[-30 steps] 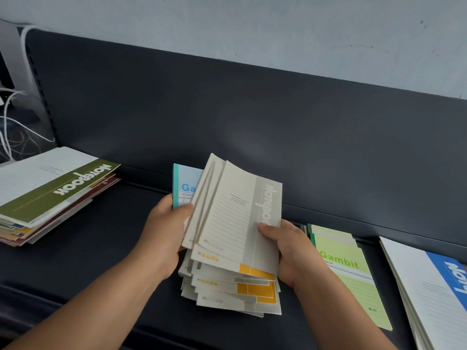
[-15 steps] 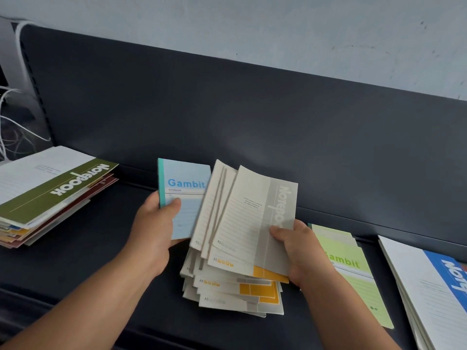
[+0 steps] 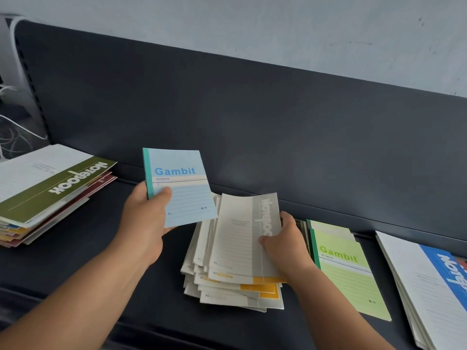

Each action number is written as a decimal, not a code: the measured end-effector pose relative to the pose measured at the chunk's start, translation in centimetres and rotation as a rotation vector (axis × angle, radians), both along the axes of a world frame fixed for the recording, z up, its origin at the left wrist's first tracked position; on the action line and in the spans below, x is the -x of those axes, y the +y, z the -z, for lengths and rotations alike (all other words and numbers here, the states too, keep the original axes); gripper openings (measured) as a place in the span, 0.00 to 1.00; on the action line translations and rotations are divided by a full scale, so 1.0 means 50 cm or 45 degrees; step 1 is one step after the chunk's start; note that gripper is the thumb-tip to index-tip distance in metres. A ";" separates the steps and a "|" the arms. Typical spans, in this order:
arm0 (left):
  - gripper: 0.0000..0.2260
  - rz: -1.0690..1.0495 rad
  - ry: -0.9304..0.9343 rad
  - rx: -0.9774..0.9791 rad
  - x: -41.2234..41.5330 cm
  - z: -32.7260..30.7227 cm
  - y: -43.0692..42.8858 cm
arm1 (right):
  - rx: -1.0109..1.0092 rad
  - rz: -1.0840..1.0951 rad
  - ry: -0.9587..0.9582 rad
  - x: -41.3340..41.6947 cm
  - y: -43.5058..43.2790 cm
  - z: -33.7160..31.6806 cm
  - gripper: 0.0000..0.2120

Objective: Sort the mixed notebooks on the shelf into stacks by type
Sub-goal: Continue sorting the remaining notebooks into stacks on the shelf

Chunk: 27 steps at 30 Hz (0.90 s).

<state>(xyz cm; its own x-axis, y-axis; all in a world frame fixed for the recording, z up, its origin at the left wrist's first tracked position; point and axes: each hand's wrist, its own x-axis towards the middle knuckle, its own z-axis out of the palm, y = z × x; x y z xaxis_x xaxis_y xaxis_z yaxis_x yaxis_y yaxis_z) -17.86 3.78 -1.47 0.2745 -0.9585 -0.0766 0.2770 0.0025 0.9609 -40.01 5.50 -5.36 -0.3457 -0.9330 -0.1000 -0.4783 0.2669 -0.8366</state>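
Pale-blue ruled Gambit notebook (image 3: 182, 188) with teal spine — grey-and-orange stack (image 3: 235, 281), lime-green Gambit notebook (image 3: 346, 269), olive-banded pile (image 3: 50, 190).

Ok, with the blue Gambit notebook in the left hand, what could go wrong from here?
1. The left hand pinches the blue Gambit notebook only near its spine edge, so it could slip or swing.
2. The right hand holds a few bent grey notebooks over the fanned grey pile; a careless release may push the pile further askew.
3. The green Gambit stack lies on the far side of the right hand, so reaching across could knock something.
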 end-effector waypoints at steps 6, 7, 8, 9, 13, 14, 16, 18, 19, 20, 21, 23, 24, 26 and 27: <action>0.08 0.139 -0.043 -0.037 0.030 -0.005 0.014 | -0.081 -0.119 0.289 -0.012 0.007 -0.009 0.25; 0.08 0.168 -0.054 -0.042 0.035 -0.007 0.017 | -0.067 -0.124 0.288 -0.012 0.010 -0.012 0.24; 0.08 0.201 -0.069 -0.045 0.042 -0.008 0.020 | -0.020 -0.118 0.259 -0.010 0.015 -0.016 0.23; 0.08 0.235 -0.081 -0.047 0.050 -0.011 0.024 | 0.050 -0.103 0.202 -0.007 0.021 -0.022 0.22; 0.08 0.360 -0.142 -0.057 0.112 -0.017 0.037 | 0.172 -0.105 -0.314 0.012 0.051 -0.065 0.17; 0.07 0.395 -0.166 -0.065 0.135 -0.017 0.041 | 0.161 -0.119 -0.406 0.020 0.058 -0.069 0.17; 0.07 0.484 -0.230 -0.069 0.184 -0.013 0.051 | 0.184 -0.098 -0.413 0.043 0.073 -0.072 0.17; 0.08 0.580 -0.350 -0.038 0.233 -0.003 0.057 | 0.203 -0.019 -0.339 0.076 0.090 -0.074 0.15; 0.09 0.632 -0.424 -0.017 0.256 0.001 0.060 | 0.200 0.031 -0.329 0.096 0.099 -0.074 0.15; 0.10 0.684 -0.503 0.000 0.277 0.005 0.064 | 0.192 0.075 -0.333 0.117 0.107 -0.071 0.16; 0.12 0.729 -0.574 0.012 0.298 0.009 0.067 | 0.185 0.113 -0.326 0.138 0.115 -0.068 0.16; 0.19 0.820 -0.677 0.039 0.333 0.022 0.069 | 0.184 0.179 -0.261 0.177 0.129 -0.060 0.18; 0.23 0.884 -0.742 0.043 0.347 0.030 0.069 | 0.180 0.207 -0.210 0.194 0.135 -0.055 0.19; 0.31 1.007 -0.955 0.032 0.372 0.044 0.072 | 0.149 0.249 -0.072 0.225 0.144 -0.044 0.18; 0.34 1.051 -1.117 0.029 0.381 0.052 0.074 | 0.123 0.262 0.005 0.238 0.147 -0.036 0.19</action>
<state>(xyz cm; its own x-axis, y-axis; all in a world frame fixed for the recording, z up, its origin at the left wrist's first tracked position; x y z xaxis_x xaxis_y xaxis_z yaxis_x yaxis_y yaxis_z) -36.90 7.46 -4.09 -0.4721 -0.8685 -0.1514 -0.5444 0.1521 0.8249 -51.89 12.86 -3.54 -0.5301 -0.8478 -0.0119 -0.4255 0.2781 -0.8612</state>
